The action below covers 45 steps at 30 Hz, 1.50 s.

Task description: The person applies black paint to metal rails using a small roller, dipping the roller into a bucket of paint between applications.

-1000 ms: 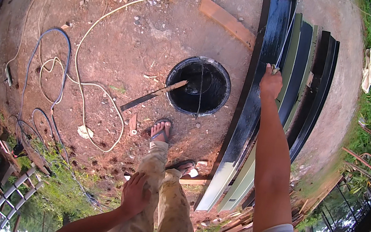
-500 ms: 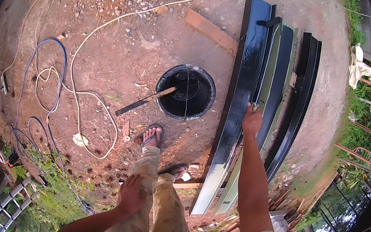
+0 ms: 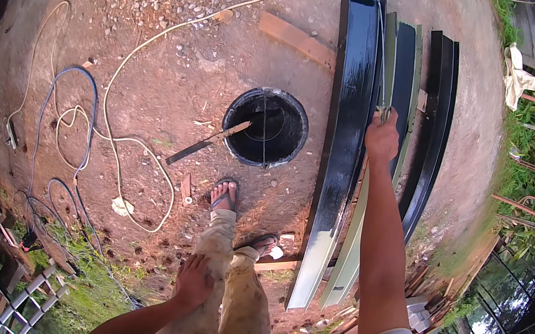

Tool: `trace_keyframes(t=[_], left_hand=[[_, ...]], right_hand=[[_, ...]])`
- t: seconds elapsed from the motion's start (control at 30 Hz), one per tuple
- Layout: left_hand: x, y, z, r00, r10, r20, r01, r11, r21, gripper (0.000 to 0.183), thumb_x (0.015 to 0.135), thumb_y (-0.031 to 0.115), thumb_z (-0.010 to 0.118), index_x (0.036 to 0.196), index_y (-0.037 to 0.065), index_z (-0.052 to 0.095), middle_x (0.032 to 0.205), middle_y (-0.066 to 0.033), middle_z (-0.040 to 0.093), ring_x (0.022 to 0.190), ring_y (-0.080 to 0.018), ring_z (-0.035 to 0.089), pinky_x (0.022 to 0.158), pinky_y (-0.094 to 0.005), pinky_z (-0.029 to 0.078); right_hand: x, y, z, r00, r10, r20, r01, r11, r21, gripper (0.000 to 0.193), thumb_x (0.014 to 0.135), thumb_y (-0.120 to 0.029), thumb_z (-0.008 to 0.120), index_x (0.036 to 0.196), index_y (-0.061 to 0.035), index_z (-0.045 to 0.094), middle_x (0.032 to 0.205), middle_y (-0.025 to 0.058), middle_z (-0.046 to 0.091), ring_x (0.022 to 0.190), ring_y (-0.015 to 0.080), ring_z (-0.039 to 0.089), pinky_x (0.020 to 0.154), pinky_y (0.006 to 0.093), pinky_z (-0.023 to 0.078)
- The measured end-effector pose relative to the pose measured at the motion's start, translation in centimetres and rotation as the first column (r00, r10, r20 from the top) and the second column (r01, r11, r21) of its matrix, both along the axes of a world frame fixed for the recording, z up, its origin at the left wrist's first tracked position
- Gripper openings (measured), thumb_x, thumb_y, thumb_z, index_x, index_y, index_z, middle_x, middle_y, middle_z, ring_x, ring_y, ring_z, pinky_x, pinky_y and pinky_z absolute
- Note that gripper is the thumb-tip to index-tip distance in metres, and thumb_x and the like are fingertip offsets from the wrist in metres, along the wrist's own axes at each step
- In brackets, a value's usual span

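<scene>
My right hand (image 3: 382, 134) is closed around the handle of a paint roller (image 3: 381, 28). The roller's thin rod runs away from me along the nearest metal channel (image 3: 350, 110), and its black head lies at that channel's far end. Wet, glossy black paint covers most of this channel; its near end is pale green. Resting on my left leg just above the knee, my left hand (image 3: 194, 284) is empty with the fingers stretched out. Left of the channels stands a round black paint bucket (image 3: 227, 119), with a wire across its mouth and a paint-stained stick (image 3: 209, 142) leaning on its rim.
More channels, one pale green (image 3: 344, 268) and one black (image 3: 432, 122), lie to the right. A wooden plank (image 3: 297, 39) sits under their far part. A cream hose (image 3: 115, 75) and a blue hose (image 3: 95, 100) loop over the dirt at left. Stones are scattered far off.
My right hand has moved farther away from me, pushing the roller head up to the channel's far end. The left hand stays on my leg. The view has shifted slightly.
</scene>
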<state>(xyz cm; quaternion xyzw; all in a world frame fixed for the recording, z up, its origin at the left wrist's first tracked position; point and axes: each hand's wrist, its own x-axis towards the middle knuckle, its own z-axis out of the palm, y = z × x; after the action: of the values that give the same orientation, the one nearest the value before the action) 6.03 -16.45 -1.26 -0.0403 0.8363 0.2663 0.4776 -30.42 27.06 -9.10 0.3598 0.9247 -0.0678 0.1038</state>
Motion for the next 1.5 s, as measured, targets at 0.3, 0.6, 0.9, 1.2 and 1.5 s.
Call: trace_keyframes(t=[0.3, 0.6, 0.9, 1.2, 1.5], left_hand=[[-0.3, 0.7, 0.1, 0.994, -0.105, -0.024, 0.105, 0.994, -0.018, 0.057, 0.092, 0.025, 0.061, 0.145, 0.004, 0.056, 0.153, -0.0201, 0.056, 0.148, -0.04, 0.045, 0.123, -0.0541, 0.035], [1.2, 1.4, 0.5, 0.966, -0.25, -0.066, 0.248, 0.968, -0.04, 0.058, 0.092, 0.024, 0.06, 0.147, 0.006, 0.056, 0.152, -0.0197, 0.057, 0.146, -0.0398, 0.048, 0.121, -0.0528, 0.039], [-10.1, 1.9, -15.4, 0.74, 0.632, -0.228, -0.593, 0.774, 0.223, 0.048, 0.101, 0.03, 0.064, 0.141, 0.004, 0.062, 0.131, -0.0163, 0.068, 0.118, -0.0285, 0.064, 0.101, -0.0429, 0.05], [-27.0, 16.3, -17.4, 0.623, 0.775, 0.103, -0.768, 0.583, 0.266, 0.06, 0.1, 0.054, 0.063, 0.148, 0.02, 0.052, 0.141, -0.0024, 0.063, 0.131, -0.0179, 0.053, 0.113, -0.0469, 0.033], [-23.9, 16.1, -14.4, 0.566, 0.813, 0.139, -0.816, 0.528, 0.234, 0.051, 0.096, 0.053, 0.068, 0.135, 0.021, 0.061, 0.127, 0.0031, 0.07, 0.122, -0.0142, 0.062, 0.109, -0.0453, 0.033]], right_hand=[[9.2, 2.8, 2.2, 0.964, 0.101, 0.246, -0.093, 0.995, -0.042, 0.071, 0.101, -0.032, 0.07, 0.164, -0.0354, 0.038, 0.12, 0.0171, 0.075, 0.11, 0.0412, 0.074, 0.091, 0.0555, 0.059], [40.9, 0.7, 7.3, 0.876, -0.041, 0.48, 0.146, 0.972, -0.184, 0.073, 0.101, -0.029, 0.071, 0.165, -0.0349, 0.035, 0.12, 0.019, 0.073, 0.106, 0.041, 0.074, 0.088, 0.0574, 0.059], [70.0, 2.4, 9.6, 0.875, -0.097, 0.474, 0.222, 0.951, -0.215, 0.077, 0.098, -0.025, 0.071, 0.164, -0.0413, 0.036, 0.104, 0.016, 0.07, 0.092, 0.0386, 0.074, 0.077, 0.0559, 0.059], [91.5, 1.0, 15.9, 0.747, -0.156, 0.646, 0.313, 0.94, -0.135, 0.071, 0.1, -0.022, 0.068, 0.163, -0.0388, 0.041, 0.097, 0.013, 0.064, 0.083, 0.036, 0.071, 0.069, 0.0521, 0.057], [82.4, 3.4, 6.5, 0.938, -0.172, 0.299, 0.258, 0.925, -0.277, 0.063, 0.099, -0.022, 0.07, 0.158, -0.0338, 0.051, 0.095, 0.0121, 0.064, 0.084, 0.0356, 0.071, 0.07, 0.0526, 0.056]])
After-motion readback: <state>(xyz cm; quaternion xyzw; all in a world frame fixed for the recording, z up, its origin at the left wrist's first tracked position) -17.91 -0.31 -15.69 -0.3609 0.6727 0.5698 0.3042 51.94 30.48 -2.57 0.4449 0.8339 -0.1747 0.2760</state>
